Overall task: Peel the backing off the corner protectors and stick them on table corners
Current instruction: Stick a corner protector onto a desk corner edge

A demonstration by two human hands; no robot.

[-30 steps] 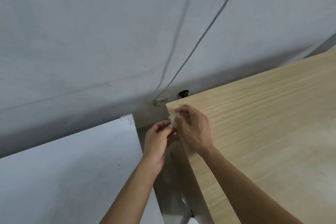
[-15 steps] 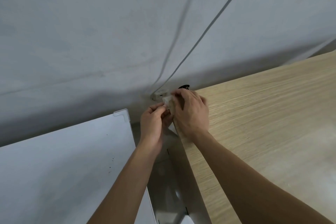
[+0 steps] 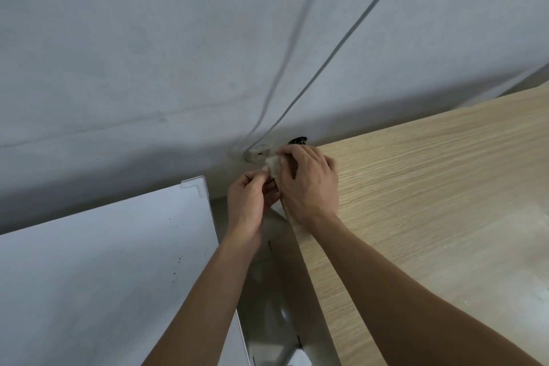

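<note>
clear corner protector (image 3: 272, 166): small, translucent, tilted, at wooden table (image 3: 430, 202) far-left corner, frame centre | second protector (image 3: 194, 183): clear, seated on white table (image 3: 104, 261) corner, left of centre

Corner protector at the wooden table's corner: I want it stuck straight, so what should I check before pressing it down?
1. Left hand and right hand both hold the corner protector: ok.
2. It is at the wooden table corner: ok.
3. Backing fully peeled: cannot tell.
4. Sits flush on the corner: cannot tell, hands cover it.
5. White table corner carries a fitted protector: ok.
</note>
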